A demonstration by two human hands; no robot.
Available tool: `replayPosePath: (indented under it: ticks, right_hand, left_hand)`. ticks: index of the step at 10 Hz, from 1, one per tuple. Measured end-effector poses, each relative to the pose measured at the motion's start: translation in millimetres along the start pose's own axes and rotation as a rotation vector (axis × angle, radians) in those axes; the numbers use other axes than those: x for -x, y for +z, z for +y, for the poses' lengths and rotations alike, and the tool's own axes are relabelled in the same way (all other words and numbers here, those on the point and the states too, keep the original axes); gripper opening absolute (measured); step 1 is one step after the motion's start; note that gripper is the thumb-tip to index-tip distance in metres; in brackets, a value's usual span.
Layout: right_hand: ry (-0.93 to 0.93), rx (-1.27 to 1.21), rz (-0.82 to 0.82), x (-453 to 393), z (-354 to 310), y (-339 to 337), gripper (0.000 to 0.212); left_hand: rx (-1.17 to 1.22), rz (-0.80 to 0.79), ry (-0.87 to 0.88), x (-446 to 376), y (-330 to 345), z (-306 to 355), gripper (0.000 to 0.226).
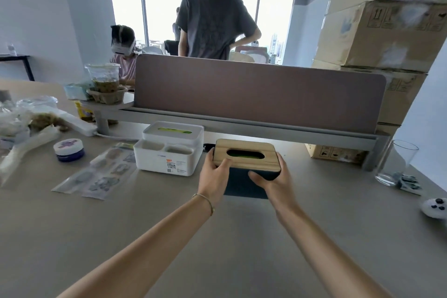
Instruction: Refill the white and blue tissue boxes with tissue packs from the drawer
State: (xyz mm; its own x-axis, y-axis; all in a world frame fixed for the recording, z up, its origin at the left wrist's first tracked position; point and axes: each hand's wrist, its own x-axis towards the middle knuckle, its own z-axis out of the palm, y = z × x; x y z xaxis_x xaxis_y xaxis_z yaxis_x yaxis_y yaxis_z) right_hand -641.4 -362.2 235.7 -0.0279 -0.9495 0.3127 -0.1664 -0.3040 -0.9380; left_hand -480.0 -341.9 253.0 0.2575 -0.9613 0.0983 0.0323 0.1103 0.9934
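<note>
The blue tissue box (239, 184) stands on the desk in front of me, topped by a wooden lid (244, 156) with an oval slot that shows green inside. My left hand (215, 174) grips the lid's left edge, thumb on top. My right hand (268, 179) holds the box's front right corner just under the lid. The white tissue box (169, 150) sits to the left of it, touching nothing, with green visible through its top slot and two small compartments at its front. No drawer is in view.
A brown divider panel (258, 94) runs behind the boxes. A drinking glass (396, 162) stands at the right, a purple-lidded jar (69, 150) and sticker sheets (101, 172) at the left. Cardboard cartons (382, 31) are stacked back right. Two people are beyond the divider.
</note>
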Motion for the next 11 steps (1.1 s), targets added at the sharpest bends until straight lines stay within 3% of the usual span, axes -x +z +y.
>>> replayPosePath:
  ticks: [5, 9, 10, 11]
  right_hand:
    - [0.025, 0.052, 0.019, -80.6, 48.4, 33.5, 0.071]
    - [0.065, 0.110, 0.010, -93.5, 52.1, 42.3, 0.072]
    - [0.100, 0.091, 0.024, -86.3, 39.0, 39.9, 0.095]
    - [0.017, 0.039, 0.109, -73.2, 9.8, 37.8, 0.090]
  left_hand:
    - [0.048, 0.065, -0.020, -101.9, 8.6, -35.0, 0.037]
    - [0.075, 0.107, 0.013, -117.1, 7.3, -42.1, 0.035]
    - [-0.034, 0.179, 0.133, -98.9, 8.8, -37.4, 0.046]
    - [-0.074, 0.216, 0.376, -68.6, 14.8, -23.4, 0.045]
